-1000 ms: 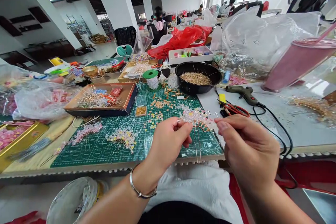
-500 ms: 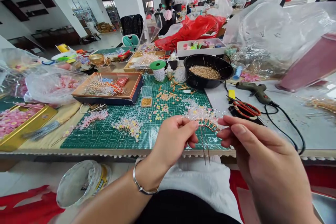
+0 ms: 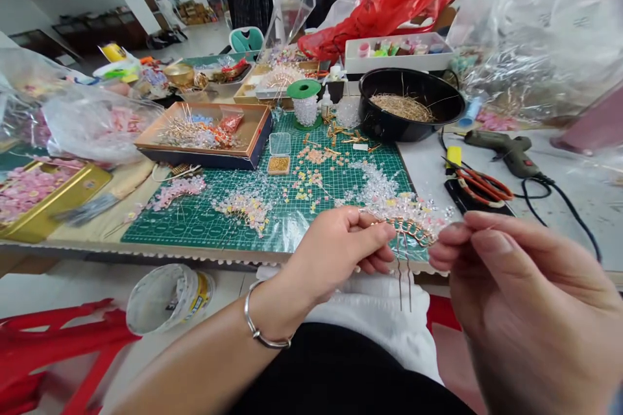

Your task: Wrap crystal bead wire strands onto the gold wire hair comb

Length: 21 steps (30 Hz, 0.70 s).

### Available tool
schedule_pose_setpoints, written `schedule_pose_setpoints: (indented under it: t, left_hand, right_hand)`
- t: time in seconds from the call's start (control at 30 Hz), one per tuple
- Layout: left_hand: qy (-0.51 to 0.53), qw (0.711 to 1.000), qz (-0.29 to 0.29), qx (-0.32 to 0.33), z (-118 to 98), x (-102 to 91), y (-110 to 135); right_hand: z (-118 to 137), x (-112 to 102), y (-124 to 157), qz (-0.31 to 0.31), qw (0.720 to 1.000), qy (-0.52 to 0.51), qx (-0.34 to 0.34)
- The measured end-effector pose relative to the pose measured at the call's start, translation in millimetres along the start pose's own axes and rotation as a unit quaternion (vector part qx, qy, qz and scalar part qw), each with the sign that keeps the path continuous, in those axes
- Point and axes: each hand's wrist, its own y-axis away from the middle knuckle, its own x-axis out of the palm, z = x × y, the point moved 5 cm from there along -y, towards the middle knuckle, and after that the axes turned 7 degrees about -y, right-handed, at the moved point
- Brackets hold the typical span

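Observation:
Between both hands I hold a beaded hairpin (image 3: 411, 227) with clear crystal beads, gold wire loops and two thin prongs hanging down over my lap. My left hand (image 3: 341, 249), a silver bangle on its wrist, pinches the hairpin's left end with thumb and fingers. My right hand (image 3: 516, 292) is close to the camera and pinches the right end. The piece hovers just over the near edge of the green cutting mat (image 3: 204, 224).
Loose bead clusters (image 3: 246, 206) lie on the mat. A brown tray of pins (image 3: 204, 133), a black bowl of gold wire (image 3: 411, 104), a glue gun (image 3: 506, 146), red-handled pliers (image 3: 479, 185) and plastic bags surround it. A tape-covered tub (image 3: 165, 298) stands on the floor. People sit far behind.
My view has tilted down and moved closer. Both hands with the hairpin have drawn nearer to me, off the mat's edge over my lap, and the prongs now hang straight down.

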Motion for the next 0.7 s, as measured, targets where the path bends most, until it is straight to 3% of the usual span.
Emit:
schedule_pose_setpoints:
  t: [0.1, 0.2, 0.33, 0.47, 0.53, 0.7]
  left_hand:
    - [0.05, 0.998, 0.025, -0.019, 3, -3.2, 3]
    - [0.089, 0.995, 0.038, -0.033, 7, -6.4, 5]
    - [0.116, 0.992, 0.042, -0.04, 9, -9.5, 8]
    - [0.092, 0.994, 0.04, -0.038, 9, -11.4, 11]
    - [0.086, 0.995, 0.04, -0.037, 10, -11.9, 12]
    - [0.067, 0.996, 0.044, -0.027, 10, -11.9, 12]
  right_hand:
    - [-5, -6, 8, 0.006, 0.999, 0.041, 0.026]
    - [-3, -11, 19, 0.014, 0.985, 0.172, -0.02]
    - [8, -3, 27, 0.101, 0.901, 0.388, -0.168]
    - [21, 11, 27, 0.17, 0.806, 0.461, -0.33]
    - [22, 14, 25, 0.179, 0.773, 0.495, -0.354]
    - [18, 15, 25, 0.205, 0.737, 0.556, -0.324]
